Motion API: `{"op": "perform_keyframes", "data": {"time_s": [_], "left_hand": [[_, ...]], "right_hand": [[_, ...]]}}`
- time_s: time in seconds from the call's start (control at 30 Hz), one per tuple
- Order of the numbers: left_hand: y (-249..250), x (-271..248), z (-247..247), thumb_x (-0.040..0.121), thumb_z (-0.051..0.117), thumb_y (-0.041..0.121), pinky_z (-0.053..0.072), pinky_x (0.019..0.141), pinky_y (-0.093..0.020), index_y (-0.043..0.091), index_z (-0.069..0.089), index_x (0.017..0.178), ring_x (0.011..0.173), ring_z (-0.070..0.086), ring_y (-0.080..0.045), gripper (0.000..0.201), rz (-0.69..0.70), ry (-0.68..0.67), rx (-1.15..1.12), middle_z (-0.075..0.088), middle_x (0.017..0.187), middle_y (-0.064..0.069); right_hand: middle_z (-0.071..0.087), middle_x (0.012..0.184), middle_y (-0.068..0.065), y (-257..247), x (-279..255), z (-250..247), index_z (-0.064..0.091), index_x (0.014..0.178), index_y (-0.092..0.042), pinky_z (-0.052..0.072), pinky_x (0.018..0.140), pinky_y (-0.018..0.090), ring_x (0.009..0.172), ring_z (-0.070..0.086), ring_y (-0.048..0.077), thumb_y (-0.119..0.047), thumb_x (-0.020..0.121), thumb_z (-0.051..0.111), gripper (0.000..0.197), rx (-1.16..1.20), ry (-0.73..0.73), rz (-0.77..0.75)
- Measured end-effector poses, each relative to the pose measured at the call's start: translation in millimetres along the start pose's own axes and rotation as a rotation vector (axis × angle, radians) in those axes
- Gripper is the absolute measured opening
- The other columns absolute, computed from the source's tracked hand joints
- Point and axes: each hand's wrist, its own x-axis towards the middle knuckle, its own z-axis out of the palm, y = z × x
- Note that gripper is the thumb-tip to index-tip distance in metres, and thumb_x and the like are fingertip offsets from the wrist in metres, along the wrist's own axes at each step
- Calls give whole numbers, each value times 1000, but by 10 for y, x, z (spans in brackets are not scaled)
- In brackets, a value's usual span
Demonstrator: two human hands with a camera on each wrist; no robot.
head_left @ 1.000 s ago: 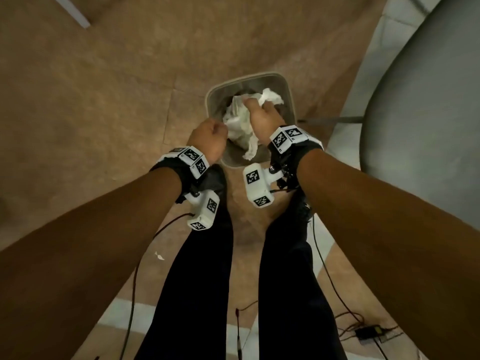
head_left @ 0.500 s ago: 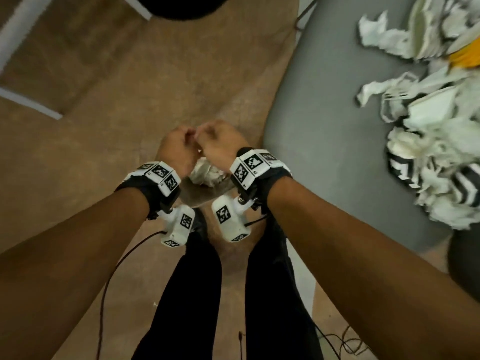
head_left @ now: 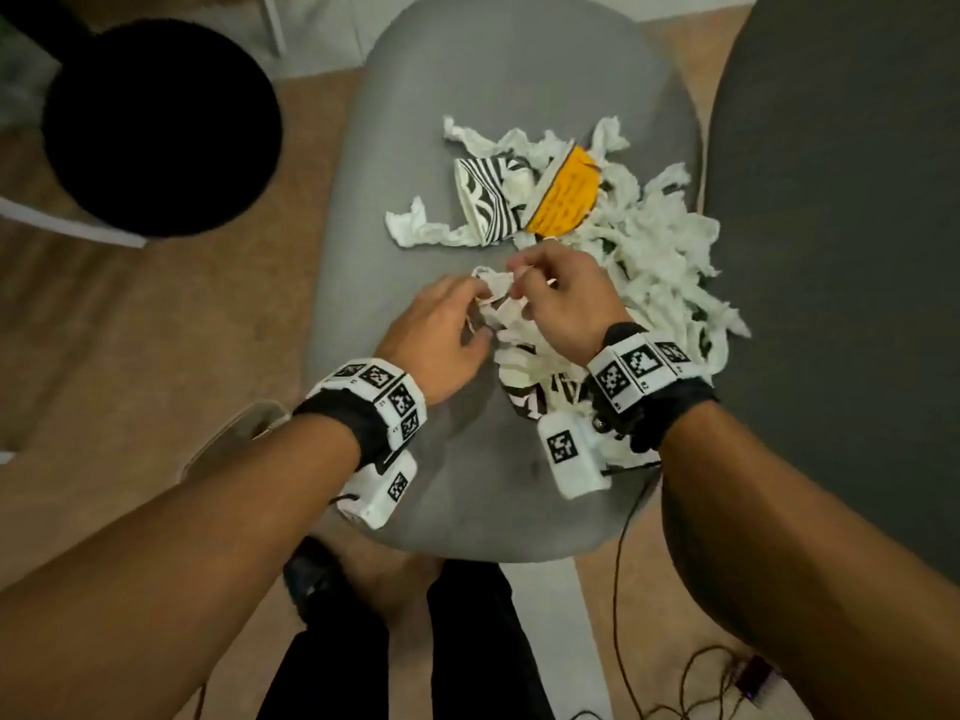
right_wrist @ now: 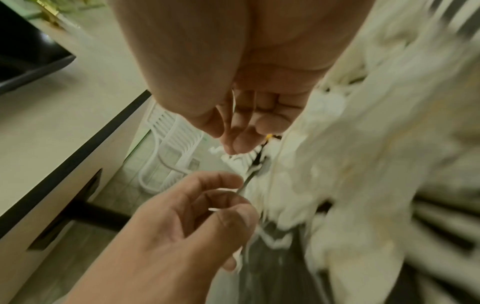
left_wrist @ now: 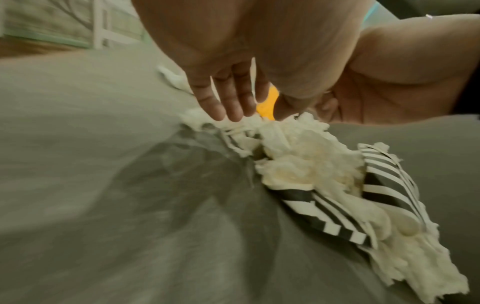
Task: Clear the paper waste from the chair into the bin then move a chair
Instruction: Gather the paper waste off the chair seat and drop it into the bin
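A grey padded chair seat [head_left: 467,122] is carrying a loose heap of torn paper waste [head_left: 660,252], which is lying mostly toward its right side and spreading down to the near edge. Within the heap, crumpled white tissue strips are mixing with a black-and-white striped paper cup [head_left: 485,202] lying on its side and an orange paper disc [head_left: 563,200] leaning just beside it. Another striped scrap [head_left: 530,400] is sitting at the near end of the pile. The chair is standing on a brown floor [head_left: 156,330], where thin dark cables [head_left: 691,672] are trailing.
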Motion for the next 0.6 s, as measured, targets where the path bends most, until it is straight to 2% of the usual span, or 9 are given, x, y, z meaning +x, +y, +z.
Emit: {"op": "perform_keyframes", "data": {"time_s": [0.1, 0.2, 0.3, 0.37, 0.43, 0.53, 0.6], "left_hand": [[321, 197, 247, 89, 56, 38, 46, 95, -41, 17, 47, 131, 114, 51, -25, 47, -36, -24, 84, 52, 124, -6], [440, 327, 409, 90, 57, 43, 46, 96, -47, 14, 48, 130, 116, 50, -32, 50, -154, -42, 192, 46, 129, -10], [481, 373, 499, 93, 61, 26, 47, 97, -42, 10, 46, 131, 112, 54, -34, 43, -200, -65, 66, 40, 132, -11], [492, 363, 512, 94, 59, 22, 45, 95, -38, 10, 47, 129, 113, 54, -31, 38, -202, -48, -4, 46, 129, -11], [480, 346, 475, 95, 57, 24, 43, 95, -34, 11, 51, 126, 115, 54, -26, 35, -207, -3, -49, 55, 126, -8], [420, 328, 379, 96, 50, 26, 45, 95, -35, 13, 53, 124, 111, 56, -24, 31, -205, 65, -105, 59, 124, -5], [346, 308, 323, 97, 47, 25, 46, 90, -33, 13, 54, 122, 107, 57, -23, 29, -182, 95, -126, 59, 122, -4]], "right_hand": [[70, 77, -10, 155, 167, -381, 65, 93, -31, 56, 87, 48, 79, 68, 17, -26, 91, 50, 16, -22, 79, 16], [71, 82, -8, 201, 356, -620, 62, 90, -34, 57, 85, 47, 81, 68, 19, -26, 91, 49, 16, -46, 114, 30], [70, 95, -5, 176, 507, -725, 65, 98, -29, 57, 88, 42, 89, 68, 19, -26, 93, 50, 16, -81, 105, 21], [67, 102, -5, 168, 602, -741, 65, 111, -23, 51, 91, 31, 96, 64, 16, -26, 94, 53, 20, -178, 94, 6], [62, 118, -1, 163, 703, -745, 58, 125, -20, 43, 89, 26, 106, 59, 16, -29, 94, 59, 32, -295, 117, 4], [48, 142, 4, 156, 891, -751, 44, 140, -18, 43, 104, 32, 125, 52, 21, -37, 88, 69, 61, -323, 173, 29], [45, 148, 2, 131, 984, -714, 36, 148, -20, 40, 111, 38, 134, 47, 23, -44, 80, 75, 82, -354, 147, 53]]}}
